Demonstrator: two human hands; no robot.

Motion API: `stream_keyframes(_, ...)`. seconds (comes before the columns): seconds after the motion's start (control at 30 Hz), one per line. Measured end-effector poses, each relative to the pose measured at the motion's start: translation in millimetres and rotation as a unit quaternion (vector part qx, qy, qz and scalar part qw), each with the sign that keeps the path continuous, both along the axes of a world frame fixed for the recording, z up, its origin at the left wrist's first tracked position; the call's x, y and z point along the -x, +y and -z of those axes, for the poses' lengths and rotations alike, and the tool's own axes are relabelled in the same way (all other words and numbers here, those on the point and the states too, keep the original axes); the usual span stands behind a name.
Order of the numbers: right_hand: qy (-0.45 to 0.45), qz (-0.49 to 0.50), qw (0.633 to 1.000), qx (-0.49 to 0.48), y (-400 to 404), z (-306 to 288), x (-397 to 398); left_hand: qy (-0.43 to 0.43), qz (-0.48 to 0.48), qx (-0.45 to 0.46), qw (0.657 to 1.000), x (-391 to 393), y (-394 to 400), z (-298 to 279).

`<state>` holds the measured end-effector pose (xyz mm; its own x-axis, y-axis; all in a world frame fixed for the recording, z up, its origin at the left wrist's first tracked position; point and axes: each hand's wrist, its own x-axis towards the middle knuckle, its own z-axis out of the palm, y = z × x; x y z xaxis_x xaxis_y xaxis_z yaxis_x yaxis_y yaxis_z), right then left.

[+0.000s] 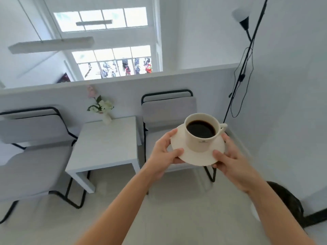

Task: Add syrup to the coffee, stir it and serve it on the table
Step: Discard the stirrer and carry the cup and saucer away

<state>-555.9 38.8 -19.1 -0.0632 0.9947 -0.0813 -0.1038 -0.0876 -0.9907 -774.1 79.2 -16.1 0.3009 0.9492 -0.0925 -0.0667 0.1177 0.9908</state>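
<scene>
A cream cup (201, 138) full of black coffee stands on a cream saucer (198, 157), its handle pointing right. I hold the saucer in the air with both hands. My left hand (163, 154) grips its left rim and my right hand (230, 160) grips its right rim. The small white square table (106, 145) stands lower left of the cup, between two chairs. No syrup or spoon is in view.
A white vase of flowers (104, 110) sits at the table's far edge. Grey chairs with black frames stand left (30, 152) and right (168, 110) of the table. A black floor lamp (246, 55) with a dangling cord leans by the right wall. A dark object (286, 200) lies on the floor at right.
</scene>
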Motion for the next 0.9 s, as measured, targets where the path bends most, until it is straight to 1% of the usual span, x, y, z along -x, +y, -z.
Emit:
stream_keyframes(0.27,-0.026,-0.115,0.992,0.05,71.3,19.2,159.2,0.008,-0.146,0.028,0.989,160.2,5.8,11.8)
stream_keyframes(0.47,0.002,-0.188,0.98,0.061,140.1,31.8,266.5,0.007,-0.245,0.042,0.969,259.5,36.1,26.5)
stream_keyframes(0.63,-0.003,-0.24,0.968,0.067,204.9,37.6,341.7,0.02,-0.295,0.048,0.954,332.0,80.5,38.4)
stream_keyframes(0.8,-0.015,-0.301,0.951,0.07,274.5,39.6,404.4,-0.007,-0.343,0.05,0.938,388.9,125.4,47.9)
stream_keyframes(0.9,-0.013,-0.315,0.945,0.083,307.9,44.7,440.9,-0.013,-0.353,0.049,0.934,417.4,149.4,52.2)
